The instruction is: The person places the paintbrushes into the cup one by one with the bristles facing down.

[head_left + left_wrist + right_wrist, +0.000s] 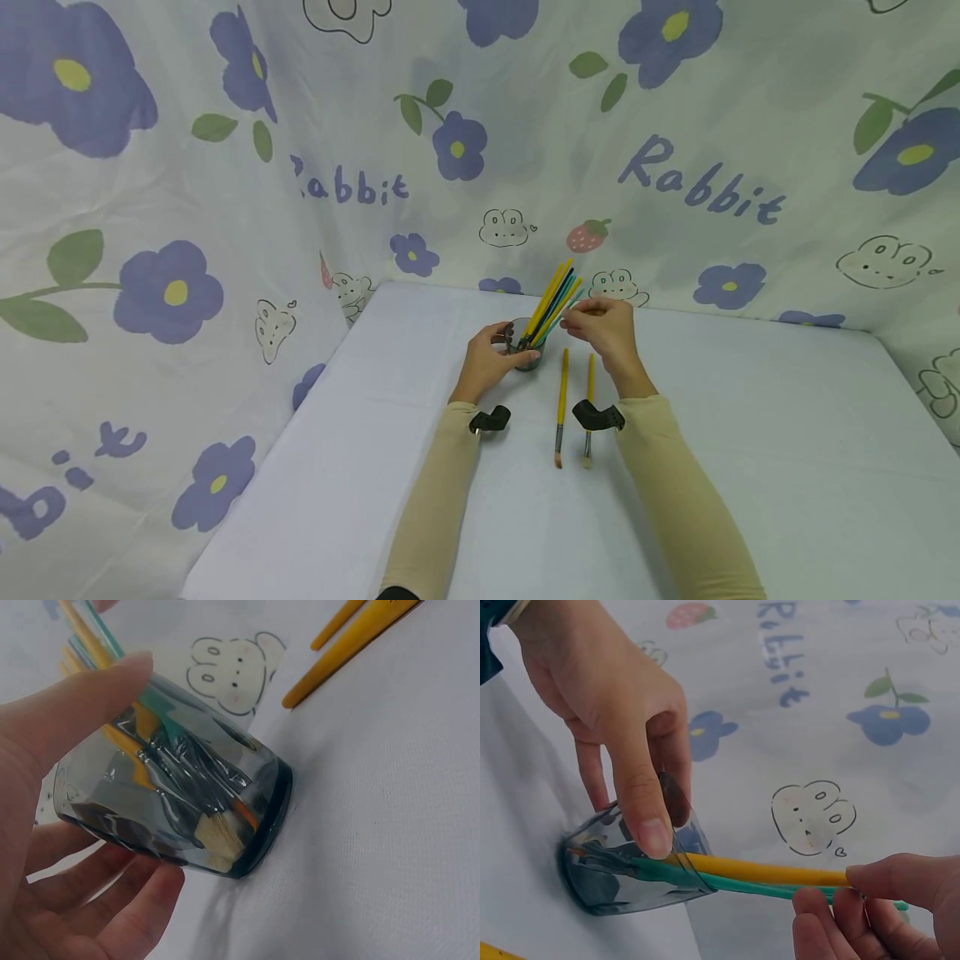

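My left hand (483,369) grips a clear grey drinking glass (279,799), thumb on the near side and fingers around the far side. Inside it stand several paintbrushes, bristles down, with yellow, green and dark handles leaning to the right. At the handle ends, my right hand (611,340) pinches a green paintbrush (735,884) between thumb and fingers. Close by that thumb tip lies the end of a yellow paintbrush (772,871). In the left wrist view, pale bristles (219,834) show through the glass near its base.
Two more yellow-handled paintbrushes, one on the left (562,396) and one on the right (591,379), lie on the white table (337,467), bristles toward me. Behind and to the left hangs a flower-print cloth (525,108). Dark wrist mounts (491,418) sit on both sleeves.
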A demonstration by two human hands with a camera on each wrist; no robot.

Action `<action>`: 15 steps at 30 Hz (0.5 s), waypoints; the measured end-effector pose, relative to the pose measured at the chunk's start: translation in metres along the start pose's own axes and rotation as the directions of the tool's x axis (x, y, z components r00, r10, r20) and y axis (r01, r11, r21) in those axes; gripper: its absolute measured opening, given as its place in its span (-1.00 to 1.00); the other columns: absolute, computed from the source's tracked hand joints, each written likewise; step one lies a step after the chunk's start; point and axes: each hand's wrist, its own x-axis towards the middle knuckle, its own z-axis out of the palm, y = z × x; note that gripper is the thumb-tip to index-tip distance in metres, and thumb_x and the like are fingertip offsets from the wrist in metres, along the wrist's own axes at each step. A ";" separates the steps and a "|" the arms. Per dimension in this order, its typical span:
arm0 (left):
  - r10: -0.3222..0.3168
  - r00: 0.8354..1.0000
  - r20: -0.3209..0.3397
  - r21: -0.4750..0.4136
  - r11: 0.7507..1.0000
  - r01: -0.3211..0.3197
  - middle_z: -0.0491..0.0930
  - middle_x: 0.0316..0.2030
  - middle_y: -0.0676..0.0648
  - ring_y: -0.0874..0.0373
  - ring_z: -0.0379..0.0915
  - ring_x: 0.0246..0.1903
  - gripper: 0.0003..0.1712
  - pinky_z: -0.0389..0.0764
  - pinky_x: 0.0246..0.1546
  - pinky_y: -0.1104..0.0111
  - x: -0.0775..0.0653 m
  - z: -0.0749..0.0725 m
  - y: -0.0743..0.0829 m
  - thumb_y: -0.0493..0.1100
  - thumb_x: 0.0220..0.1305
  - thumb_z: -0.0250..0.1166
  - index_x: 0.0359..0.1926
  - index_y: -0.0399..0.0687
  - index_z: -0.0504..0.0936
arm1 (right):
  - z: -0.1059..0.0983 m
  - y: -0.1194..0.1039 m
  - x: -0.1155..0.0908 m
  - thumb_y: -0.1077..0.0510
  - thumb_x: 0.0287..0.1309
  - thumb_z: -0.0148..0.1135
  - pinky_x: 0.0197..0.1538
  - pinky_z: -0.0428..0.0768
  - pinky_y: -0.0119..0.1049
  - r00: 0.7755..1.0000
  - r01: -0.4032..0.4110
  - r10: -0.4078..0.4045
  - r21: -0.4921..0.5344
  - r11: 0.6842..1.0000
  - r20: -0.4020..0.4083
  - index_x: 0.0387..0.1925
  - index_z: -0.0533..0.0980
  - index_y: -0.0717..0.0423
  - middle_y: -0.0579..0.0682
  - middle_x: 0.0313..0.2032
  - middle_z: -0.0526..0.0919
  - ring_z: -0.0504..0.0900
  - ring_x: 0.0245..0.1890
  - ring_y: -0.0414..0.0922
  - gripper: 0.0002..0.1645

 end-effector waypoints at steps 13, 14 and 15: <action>-0.002 1.000 0.006 0.013 1.000 0.002 0.57 0.27 -0.13 -0.06 0.52 0.26 0.04 0.72 0.21 0.18 -0.001 0.000 0.000 0.19 -0.02 0.66 0.43 -0.08 0.47 | -0.019 0.002 -0.004 0.20 0.28 0.40 -0.15 0.81 -0.41 1.000 -0.014 0.014 -0.071 0.997 -0.004 -0.06 0.57 0.39 -0.15 -0.38 0.70 0.82 -0.35 -0.22 -0.66; 0.002 1.000 0.006 0.015 1.000 -0.002 0.58 0.27 -0.12 -0.06 0.53 0.26 0.04 0.72 0.20 0.18 -0.001 0.000 0.000 0.19 -0.03 0.66 0.43 -0.07 0.47 | -0.020 0.003 -0.004 0.19 0.28 0.41 -0.14 0.81 -0.38 1.000 -0.022 0.021 -0.083 0.996 -0.007 -0.06 0.57 0.38 -0.14 -0.37 0.70 0.82 -0.34 -0.21 -0.66; 0.007 1.000 0.005 0.015 1.000 -0.007 0.58 0.26 -0.12 -0.06 0.53 0.25 0.03 0.73 0.19 0.17 -0.001 0.000 0.000 0.19 -0.03 0.66 0.42 -0.07 0.48 | -0.022 0.003 -0.005 0.18 0.28 0.41 -0.14 0.82 -0.37 1.000 -0.028 0.027 -0.096 0.995 -0.012 -0.06 0.57 0.36 -0.14 -0.37 0.71 0.82 -0.34 -0.20 -0.66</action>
